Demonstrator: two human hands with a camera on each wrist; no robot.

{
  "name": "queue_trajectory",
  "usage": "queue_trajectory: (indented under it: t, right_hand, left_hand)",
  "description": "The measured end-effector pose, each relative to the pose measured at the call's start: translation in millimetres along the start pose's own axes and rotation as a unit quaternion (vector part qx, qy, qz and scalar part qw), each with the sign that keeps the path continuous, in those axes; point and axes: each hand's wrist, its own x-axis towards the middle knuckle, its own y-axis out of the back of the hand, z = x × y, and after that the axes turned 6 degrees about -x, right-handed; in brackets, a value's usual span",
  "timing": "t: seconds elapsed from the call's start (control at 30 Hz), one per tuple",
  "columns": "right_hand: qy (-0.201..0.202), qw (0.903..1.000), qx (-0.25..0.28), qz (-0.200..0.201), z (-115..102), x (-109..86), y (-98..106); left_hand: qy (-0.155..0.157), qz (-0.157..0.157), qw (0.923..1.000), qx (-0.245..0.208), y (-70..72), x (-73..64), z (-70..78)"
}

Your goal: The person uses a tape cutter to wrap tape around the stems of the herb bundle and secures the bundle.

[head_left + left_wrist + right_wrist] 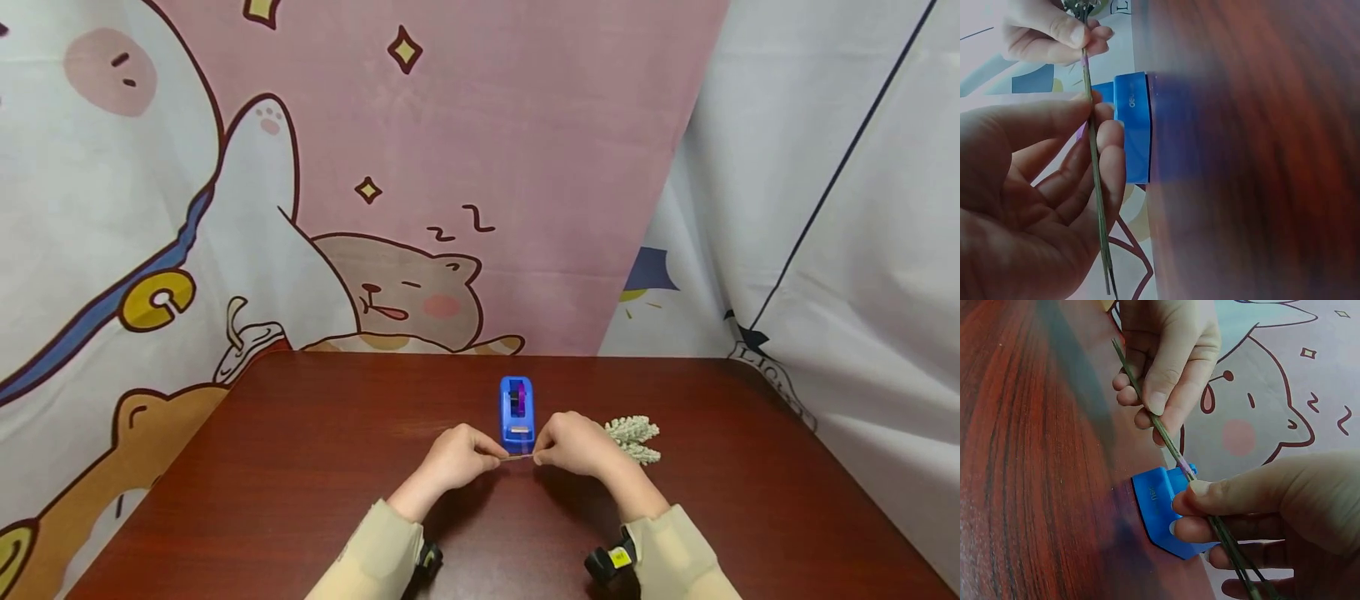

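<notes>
Thin green flower stems [1099, 200] lie bundled between my two hands. My left hand [453, 457] pinches the bundle toward its bare end, thumb against fingers. Farther along, my right hand [576, 443] pinches the same stems, with the pale green flower heads [633, 437] sticking out past it on the right. A band of purple tape [1184, 465] is on the stems between the hands, right by the right thumb. Just beyond the hands stands a blue tape dispenser [517, 425] with a purple roll [519, 398] in it.
The hands work above a dark red-brown wooden table [315, 492]. Behind it hangs a cartoon-printed cloth [555, 167], with a white cloth [847, 250] on the right. Black wrist cameras are strapped at both sleeves.
</notes>
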Motion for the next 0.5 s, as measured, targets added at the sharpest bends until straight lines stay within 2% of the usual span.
queue_trajectory:
  t: [0.27,0.5]
  right_hand:
    - [-0.01,0.9998,0.019,0.0,4,3.8,-2]
    - [-0.023,0.9995,0.021,-0.002,3,5.8,-3]
  left_hand:
    - [0.017,-0.026,0.9994,-0.013,1.3,7.5,0.2]
    - [0.024,-0.062,0.9976,-0.018,2.9,12.5,2.4]
